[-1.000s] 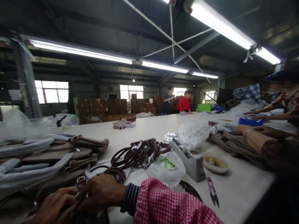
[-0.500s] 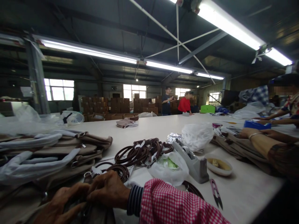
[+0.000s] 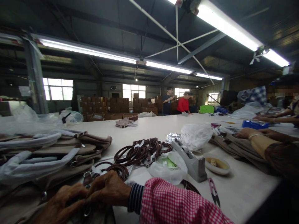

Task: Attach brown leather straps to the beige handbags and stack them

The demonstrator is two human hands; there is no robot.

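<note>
My left hand (image 3: 62,200) and my right hand (image 3: 109,189) meet at the lower left, fingers bent and pinched together over a taupe handbag (image 3: 100,216). Between them the gripped part is dark and mostly hidden. A metal clip (image 3: 87,211) shows just under the fingertips, and a ring on a brown leather tab (image 3: 87,179) stands just behind. Beyond my right hand lie coiled brown straps (image 3: 135,154) with metal buckles. A stack of taupe handbags (image 3: 86,149), their handles wrapped in white, rises on the left.
Right of the straps are a plastic bag (image 3: 169,168), a grey tape dispenser (image 3: 192,163), an oval dish (image 3: 217,164) and thread snips (image 3: 213,193). A co-worker's arm (image 3: 261,144) reaches over more bags (image 3: 235,146) at right. One bag (image 3: 126,122) lies farther back on the white table (image 3: 158,126).
My hands stay together at the same spot, with slight finger movement; the metal clip beneath them now shows more clearly. The view has shifted slightly.
</note>
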